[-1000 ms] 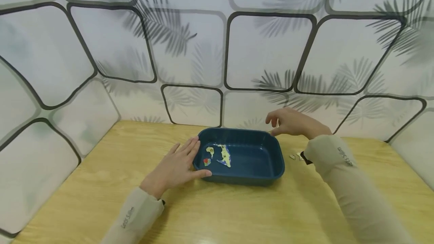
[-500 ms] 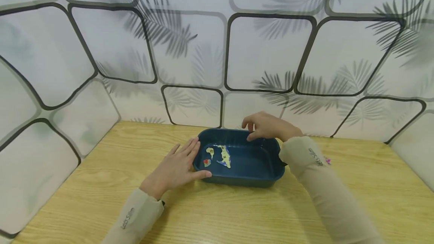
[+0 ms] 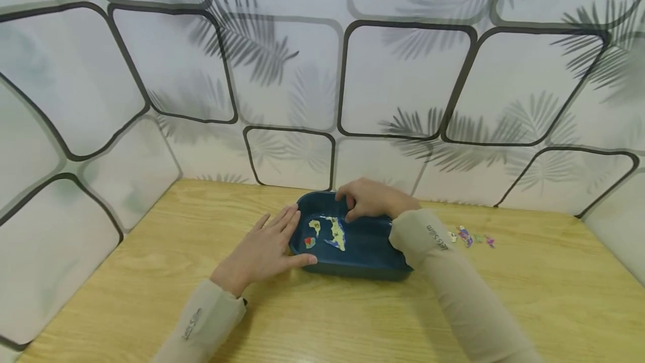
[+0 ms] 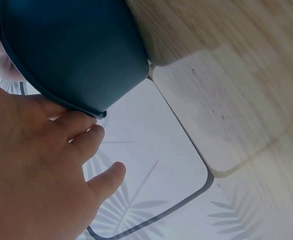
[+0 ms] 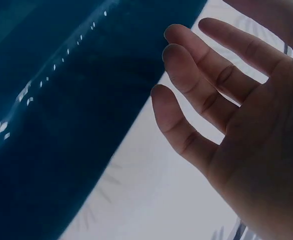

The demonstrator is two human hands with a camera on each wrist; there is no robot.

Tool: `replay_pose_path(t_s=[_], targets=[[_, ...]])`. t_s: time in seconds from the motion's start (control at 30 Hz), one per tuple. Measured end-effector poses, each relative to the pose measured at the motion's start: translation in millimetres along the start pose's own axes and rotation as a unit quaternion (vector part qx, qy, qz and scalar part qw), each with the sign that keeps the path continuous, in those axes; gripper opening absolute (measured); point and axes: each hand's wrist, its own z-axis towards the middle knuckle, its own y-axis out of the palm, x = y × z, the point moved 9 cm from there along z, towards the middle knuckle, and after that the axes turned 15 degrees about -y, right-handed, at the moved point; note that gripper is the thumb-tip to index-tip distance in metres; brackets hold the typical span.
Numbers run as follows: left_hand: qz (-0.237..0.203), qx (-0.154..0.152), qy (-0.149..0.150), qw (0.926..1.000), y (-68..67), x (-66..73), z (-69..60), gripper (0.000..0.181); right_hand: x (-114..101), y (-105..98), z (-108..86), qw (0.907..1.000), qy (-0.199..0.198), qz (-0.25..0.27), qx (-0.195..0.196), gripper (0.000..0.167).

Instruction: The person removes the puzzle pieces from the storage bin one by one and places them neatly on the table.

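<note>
A dark blue tray (image 3: 370, 248) stands on the table, holding a long yellow-and-blue piece (image 3: 337, 235), a small yellow piece (image 3: 315, 227) and a red-and-green piece (image 3: 309, 242). My left hand (image 3: 263, 251) rests on its left end, fingers straight; in the left wrist view this hand (image 4: 41, 155) touches the tray's rim. Over the back of the tray hovers my right hand (image 3: 375, 199), its fingers bent. The right wrist view shows the right hand (image 5: 246, 120) with loosely curved, spread fingers beside the tray wall (image 5: 96, 95), nothing visible in them.
Right of the tray, beyond my right sleeve (image 3: 420, 237), several small coloured pieces (image 3: 466, 236) lie on the wooden table (image 3: 327, 318). A patterned wall covering (image 3: 287, 94) rises close behind the tray and at the left.
My right hand has moved left, from the tray's back right corner to above its back middle. Small pieces at the right have come into view from behind the sleeve. My left hand stays put.
</note>
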Motion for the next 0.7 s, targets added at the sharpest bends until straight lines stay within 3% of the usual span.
replay_pose_path(t_s=[0.7], targets=[[0.009, -0.004, 0.001, 0.9999, 1.2, 1.0, 2.3, 0.098, -8.3, 40.4, 34.2, 0.9953, 0.066, -0.004, -0.071, 0.066]])
